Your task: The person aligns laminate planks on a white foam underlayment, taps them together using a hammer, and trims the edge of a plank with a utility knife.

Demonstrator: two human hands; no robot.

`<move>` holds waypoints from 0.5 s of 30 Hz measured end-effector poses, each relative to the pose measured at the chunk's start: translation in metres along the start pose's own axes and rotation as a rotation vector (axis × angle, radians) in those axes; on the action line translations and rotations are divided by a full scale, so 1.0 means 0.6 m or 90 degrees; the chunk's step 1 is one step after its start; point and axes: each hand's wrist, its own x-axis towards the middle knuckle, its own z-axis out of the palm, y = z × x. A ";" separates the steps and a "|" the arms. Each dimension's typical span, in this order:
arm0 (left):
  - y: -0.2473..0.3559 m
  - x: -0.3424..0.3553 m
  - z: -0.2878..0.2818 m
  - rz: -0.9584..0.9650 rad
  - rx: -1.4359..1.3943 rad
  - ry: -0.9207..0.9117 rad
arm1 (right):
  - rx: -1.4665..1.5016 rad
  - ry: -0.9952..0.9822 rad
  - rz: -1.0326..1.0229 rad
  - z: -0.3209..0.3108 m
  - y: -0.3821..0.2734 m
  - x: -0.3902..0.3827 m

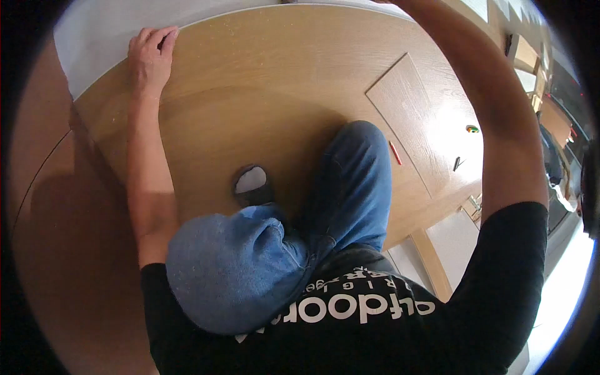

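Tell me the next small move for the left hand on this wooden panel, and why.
Probably shift the left hand along the far edge of the wooden panel for a firmer grip. It rests flat there with fingers curled over the edge, while the right arm reaches up out of view and the knee presses on the panel, so that edge seems the free hold.

A woodworking or joinery workshop is suggested. A large oak-veneered panel [262, 81] is laid flat, dusted with sawdust near its far edge. On its right part a red pencil [395, 152] and a small dark tool [458, 164] are left. Beyond the panel's right edge, timber pieces [431, 256] are seen.
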 end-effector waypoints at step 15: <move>-0.006 -0.029 -0.009 0.052 -0.071 0.059 | 0.132 0.215 0.037 0.121 -0.039 -0.062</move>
